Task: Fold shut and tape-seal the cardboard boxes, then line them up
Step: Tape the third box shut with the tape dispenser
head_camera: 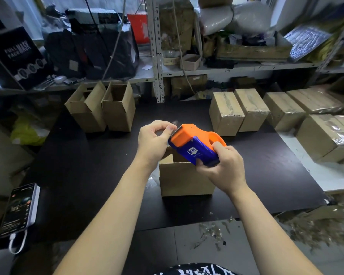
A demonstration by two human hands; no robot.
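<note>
Orange dispenser (pixel 195 144) x1, hands (pixel 153 139) (pixel 224 167) x2, open boxes (pixel 87 116) (pixel 118 114) x2.

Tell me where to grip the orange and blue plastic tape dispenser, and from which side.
Grip the tape dispenser by its orange loop handle, from the right, as the right hand does; the serrated cutter faces left, where the left hand pinches the tape.

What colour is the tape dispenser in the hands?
Orange with a blue side panel, seen in the head view: tape dispenser.
</note>
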